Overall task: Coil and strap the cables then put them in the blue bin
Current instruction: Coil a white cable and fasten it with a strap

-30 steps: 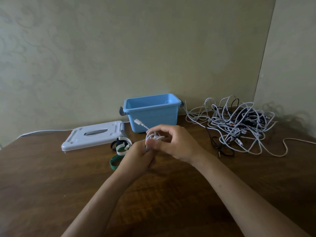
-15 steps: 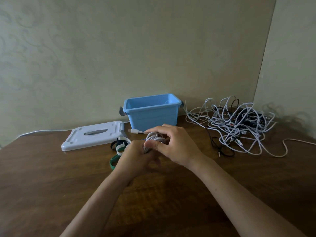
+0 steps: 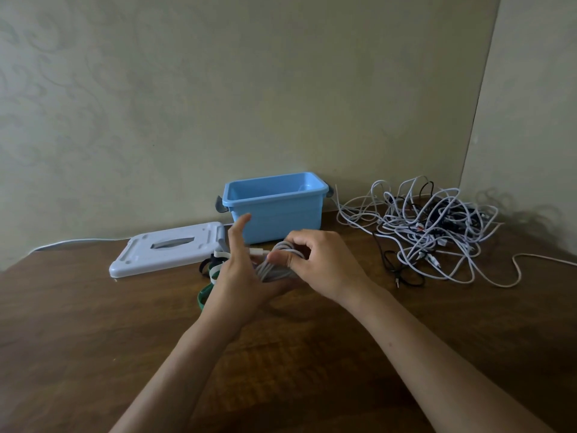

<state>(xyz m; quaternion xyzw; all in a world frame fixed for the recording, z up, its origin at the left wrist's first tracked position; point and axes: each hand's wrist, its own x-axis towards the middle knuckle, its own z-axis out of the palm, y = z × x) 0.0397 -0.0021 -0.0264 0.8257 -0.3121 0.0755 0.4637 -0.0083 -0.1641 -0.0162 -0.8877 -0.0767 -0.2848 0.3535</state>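
Dark wooden surface (image 3: 93, 354) carries everything, beige wall behind it. Tangled cable pile (image 3: 431, 232), mostly white with a few black leads mixed in, sits at the back right; one white strand trails off toward the right edge, a black lead loops out at the pile's front left. Blue bin (image 3: 274, 220) stands open against the wall, back centre, grey latches on both ends, just left of the pile and apart from it. White bin lid (image 3: 168, 250) lies flat on the surface to the left of the bin, handle slot facing up. Straps (image 3: 212, 270) are bunched just in front of the lid's right corner: white, black and green ones, partly hidden by your left wrist.

Your hands meet in front of the bin, above the surface. Left hand (image 3: 243, 276) is spread open, palm turned toward the right, thumb pointing up, fingers lying under the bundle. Right hand (image 3: 318, 267) pinches the coiled white cable (image 3: 278, 264) between thumb and curled fingers at the top of the loops. The coil rests against your left palm, and its connector end (image 3: 257, 252) sticks out to the left near the thumb. No strap on the coil that I can see, and it is not in the bin
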